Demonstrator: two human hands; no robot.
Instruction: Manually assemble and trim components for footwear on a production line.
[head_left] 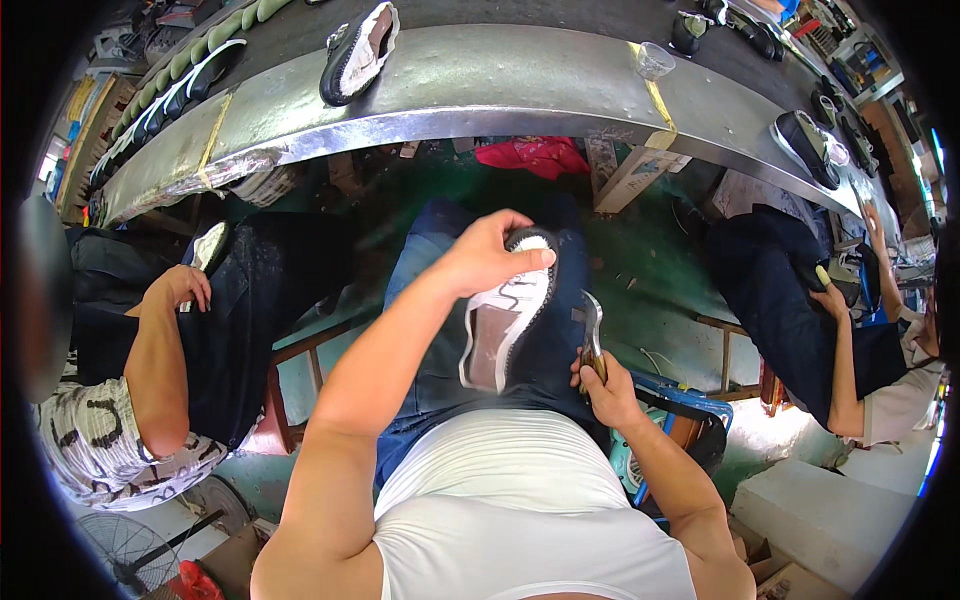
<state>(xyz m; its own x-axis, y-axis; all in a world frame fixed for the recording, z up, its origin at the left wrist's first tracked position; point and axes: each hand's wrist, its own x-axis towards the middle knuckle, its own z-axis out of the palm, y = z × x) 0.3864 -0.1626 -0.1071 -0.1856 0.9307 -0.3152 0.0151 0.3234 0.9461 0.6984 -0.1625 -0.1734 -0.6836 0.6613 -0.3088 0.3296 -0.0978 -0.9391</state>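
Observation:
Over my lap, my left hand (497, 252) grips a shoe upper (527, 293) by its rounded end, thumb across the underside. Its white edge is gathered in folds around a brown inner board (490, 345), with black material along the outer rim. The far side of the upper is hidden from me. To the right of it, beside my thigh, my right hand (607, 388) is closed around the brownish handle of a curved metal hand tool (595, 325). The tool's metal end points away from me, apart from the upper.
Ahead runs a long metal-edged bench (480, 95), with a similar shoe upper (360, 55), a clear plastic cup (654, 61) and more shoes (806, 148) on it. Co-workers sit at both sides, one (155, 350) left, one (860, 330) right. A fan (130, 560) stands behind at left.

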